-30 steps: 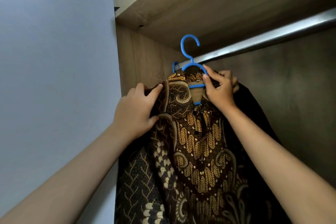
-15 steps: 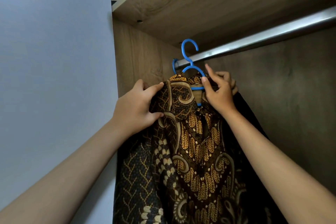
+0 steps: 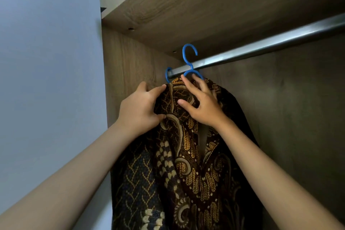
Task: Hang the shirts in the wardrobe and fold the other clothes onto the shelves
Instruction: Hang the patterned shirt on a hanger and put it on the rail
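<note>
Inside the wardrobe (image 3: pixel 130 73), the batik shirt (image 3: pixel 196 164) seems unhung, its hanger (image 3: pixel 190 61) hook off the rail (image 3: pixel 261 48); left hand (image 3: pixel 138 110) pinches it, right hand (image 3: pixel 203 106) rests spread, unclenched.

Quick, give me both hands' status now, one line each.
Left hand: grips the batik shirt at its shoulder, thumb and fingers pinching the fabric.
Right hand: open, fingers spread, pressing on the shirt's collar just below the blue hanger.

Pale blue-grey wall (image 3: pixel 48 80), left. Wood-grain wardrobe side panel (image 3: pixel 128 65) and overhead shelf (image 3: pixel 196 2) (dark straps on top). Steel hanging rail (image 3: pixel 270 43). Dim brown back panel (image 3: pixel 298 108).
</note>
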`<action>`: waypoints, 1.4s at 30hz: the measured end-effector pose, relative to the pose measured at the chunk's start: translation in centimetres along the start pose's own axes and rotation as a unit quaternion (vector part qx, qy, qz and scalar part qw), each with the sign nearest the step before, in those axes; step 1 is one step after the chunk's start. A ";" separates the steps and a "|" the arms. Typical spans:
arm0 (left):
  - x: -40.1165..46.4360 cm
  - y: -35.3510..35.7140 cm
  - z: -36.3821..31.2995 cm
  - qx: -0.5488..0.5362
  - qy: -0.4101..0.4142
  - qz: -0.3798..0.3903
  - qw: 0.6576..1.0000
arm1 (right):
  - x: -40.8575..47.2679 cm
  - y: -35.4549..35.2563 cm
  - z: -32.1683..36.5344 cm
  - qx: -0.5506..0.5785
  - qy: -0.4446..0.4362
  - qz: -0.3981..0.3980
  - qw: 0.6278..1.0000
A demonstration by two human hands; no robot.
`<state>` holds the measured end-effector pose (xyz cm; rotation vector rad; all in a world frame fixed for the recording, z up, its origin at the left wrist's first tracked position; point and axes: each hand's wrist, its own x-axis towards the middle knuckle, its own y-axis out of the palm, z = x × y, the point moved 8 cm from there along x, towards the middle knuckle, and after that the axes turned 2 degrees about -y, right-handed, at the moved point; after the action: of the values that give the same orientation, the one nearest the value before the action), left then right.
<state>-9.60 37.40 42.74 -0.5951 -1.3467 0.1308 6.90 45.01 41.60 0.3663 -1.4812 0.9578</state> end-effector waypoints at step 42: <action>0.0 3.6 2.4 0.011 0.011 -0.021 1.000 | -1.5 -2.4 -2.1 -0.082 -0.028 -0.109 0.990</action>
<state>-11.00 41.27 41.28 -0.5482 -1.3343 0.1044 10.37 44.63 40.75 0.4283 -1.5235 0.6531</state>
